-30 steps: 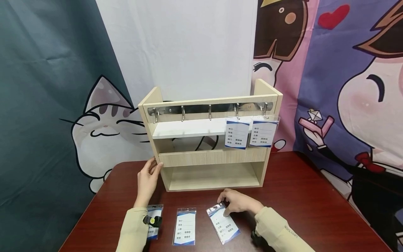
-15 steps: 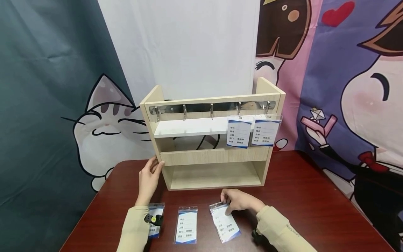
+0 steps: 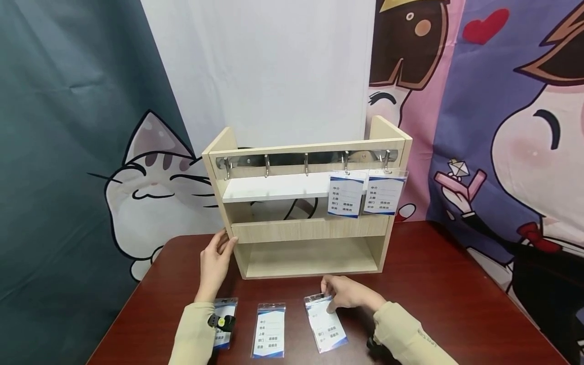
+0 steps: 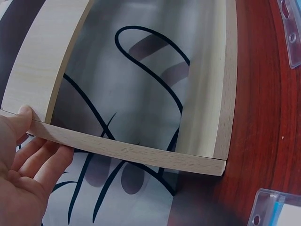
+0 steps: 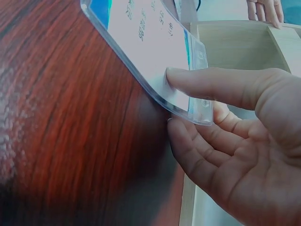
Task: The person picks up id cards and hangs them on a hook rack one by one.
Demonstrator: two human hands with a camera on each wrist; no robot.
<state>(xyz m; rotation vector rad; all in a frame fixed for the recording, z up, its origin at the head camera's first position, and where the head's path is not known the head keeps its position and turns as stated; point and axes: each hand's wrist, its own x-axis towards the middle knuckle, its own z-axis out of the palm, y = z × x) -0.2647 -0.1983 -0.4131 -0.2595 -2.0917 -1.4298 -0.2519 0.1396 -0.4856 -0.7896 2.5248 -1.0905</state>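
My right hand [image 3: 351,294] pinches the top corner of a clear-sleeved ID badge [image 3: 326,324] on the table. In the right wrist view the thumb presses on the badge's face [image 5: 150,52] and the fingers are beneath; its held end is lifted off the wood. My left hand [image 3: 214,266] grips the left side board of a small wooden shelf unit [image 3: 310,230], thumb in front and fingers outside, as the left wrist view shows. Two badges, one inner [image 3: 345,195] and one outer [image 3: 384,193], hang from the rightmost hooks of the metal rail [image 3: 287,158].
Another badge [image 3: 269,332] lies flat on the red-brown table [image 3: 438,304], left of the held one. Further left, a badge [image 3: 225,310] is partly hidden by the left wrist. Three hooks at the rail's left carry nothing. Printed curtains [image 3: 274,71] hang behind.
The right hand has shifted slightly right, and the badge's top end has moved with it, turning the badge a little straighter. The left hand keeps its hold on the shelf unit.
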